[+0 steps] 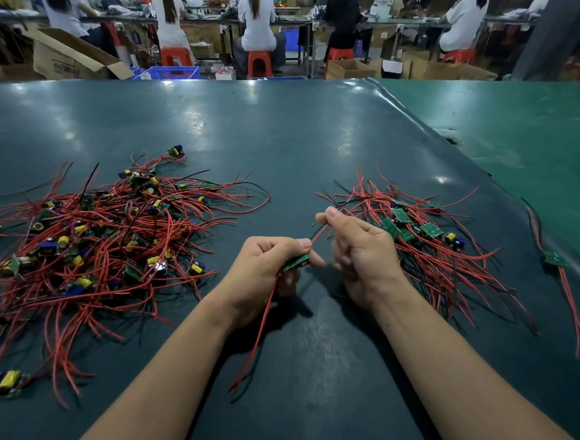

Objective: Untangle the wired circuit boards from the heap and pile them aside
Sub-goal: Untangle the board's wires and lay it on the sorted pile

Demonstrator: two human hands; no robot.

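A big tangled heap (91,240) of small circuit boards with red and black wires lies on the left of the dark mat. A smaller sorted pile (420,234) of green boards with red wires lies to the right. Between them, my left hand (268,266) grips one green circuit board (296,262); its red wires hang down toward me. My right hand (355,246) pinches a red wire (318,233) running up from that board, fingers closed on it just left of the sorted pile.
One separate board with red wires (559,269) lies at the mat's right edge, beside a lighter green surface (533,134). Several people sit on red stools (259,64) at benches behind, among cardboard boxes (64,57) and a blue crate (175,71).
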